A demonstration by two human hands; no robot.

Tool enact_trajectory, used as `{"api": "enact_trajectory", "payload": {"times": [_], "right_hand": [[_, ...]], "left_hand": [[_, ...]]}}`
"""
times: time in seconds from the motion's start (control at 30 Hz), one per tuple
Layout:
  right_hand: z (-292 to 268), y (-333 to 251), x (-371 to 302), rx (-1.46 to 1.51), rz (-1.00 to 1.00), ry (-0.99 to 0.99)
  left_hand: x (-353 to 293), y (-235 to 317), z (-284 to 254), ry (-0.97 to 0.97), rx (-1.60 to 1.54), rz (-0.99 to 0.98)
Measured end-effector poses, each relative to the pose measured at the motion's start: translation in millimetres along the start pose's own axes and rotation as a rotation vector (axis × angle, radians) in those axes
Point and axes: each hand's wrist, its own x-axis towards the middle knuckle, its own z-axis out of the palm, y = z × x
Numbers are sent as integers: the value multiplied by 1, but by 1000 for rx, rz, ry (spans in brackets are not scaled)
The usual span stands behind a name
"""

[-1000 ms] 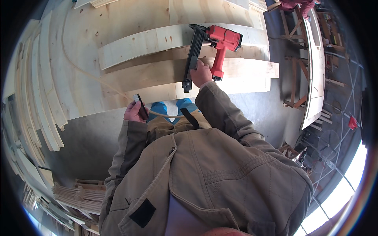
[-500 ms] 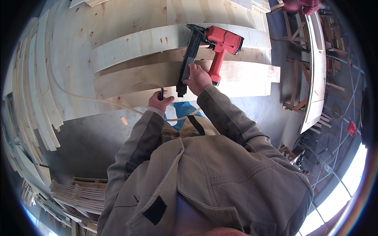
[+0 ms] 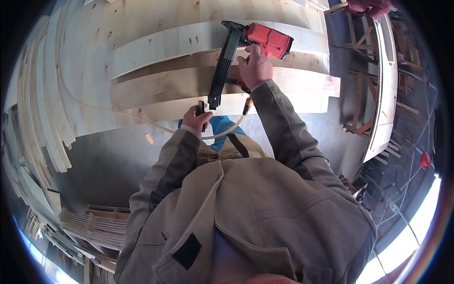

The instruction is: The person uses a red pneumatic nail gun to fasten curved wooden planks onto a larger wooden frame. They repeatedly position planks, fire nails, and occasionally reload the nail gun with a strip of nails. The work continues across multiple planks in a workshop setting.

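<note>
Person in a tan work jacket stands at a wooden surface [image 3: 142, 28] stacked with curved plywood boards [image 3: 165, 85]. Right hand [image 3: 255, 66] is wrapped around the handle of a red and black nail gun [image 3: 250, 47], fingers curled tight on the grip; the red body sits up top right, the long black magazine [image 3: 221, 71] runs down and left toward the person. The gun hangs over the boards near their front edge; can't tell if its nose touches the wood. Left hand [image 3: 196, 118] sits just below the lower end of the magazine, fingers pinched on a small dark strip [image 3: 201, 108], held upright and close to the magazine end, touching or not unclear. A pale air hose [image 3: 137, 118] plugs into the gun's handle base with an orange fitting [image 3: 248, 102], loops under the left hand and trails off left across the surface. Small wood scrap [image 3: 149, 138] lies on the grey floor [image 3: 94, 161] below the board edge. More curved strips [image 3: 42, 118] lean stacked at left, slatted wood pieces [image 3: 94, 225] lower left. Wooden frames [image 3: 378, 94] stand at right. Blue shoes [image 3: 222, 125] show under the hands.
</note>
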Motion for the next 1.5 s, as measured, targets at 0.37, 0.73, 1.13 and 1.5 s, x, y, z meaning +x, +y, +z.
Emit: {"api": "enact_trajectory", "payload": {"times": [0.37,0.73,1.13,1.5], "right_hand": [[-1,-22,-121,932,482,-674],[15,-11,-124,1108,501,-479],[65,3,-85,520,545,-1],[66,-10,-83,653,720,-56]], "left_hand": [[-7,43,31,-161,-402,-29],[-3,47,48,-427,-422,35],[14,23,9,82,-49,-29],[26,15,5,-7,-1,-33]]}}
